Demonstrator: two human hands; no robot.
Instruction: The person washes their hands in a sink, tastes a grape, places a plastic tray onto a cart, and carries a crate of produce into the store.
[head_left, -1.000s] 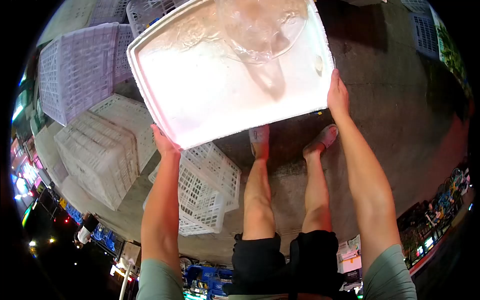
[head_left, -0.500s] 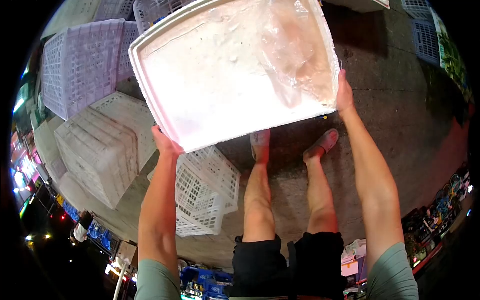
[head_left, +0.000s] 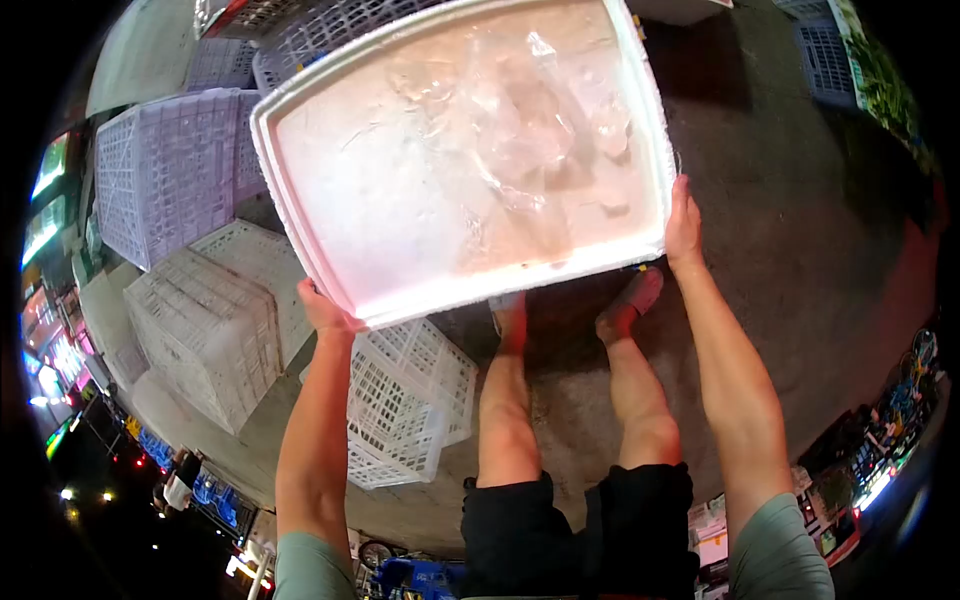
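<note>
Both my hands carry a white foam box (head_left: 345,205) in front of me, above the floor, with its open side facing me. My left hand (head_left: 328,310) grips its near left corner, thumb up along the wall. At the near right corner, my right hand (head_left: 684,232) is closed on the outer edge. Inside lies a clear, crumpled plastic bag (head_left: 520,130), spread over the middle and right, in what looks like shallow cloudy water. The fingers under the box are hidden.
On the left stand a pale lattice crate (head_left: 165,165) and a whitish, crate-like stack (head_left: 205,320). A white plastic basket (head_left: 405,400) sits on the floor beside my legs. Green leafy vegetables (head_left: 890,95) and a blue-grey crate (head_left: 826,62) are at the upper right.
The plastic bag and water have spread from the right side toward the middle of the box. The box sits slightly lower in view, and the bright glare inside has shrunk.
</note>
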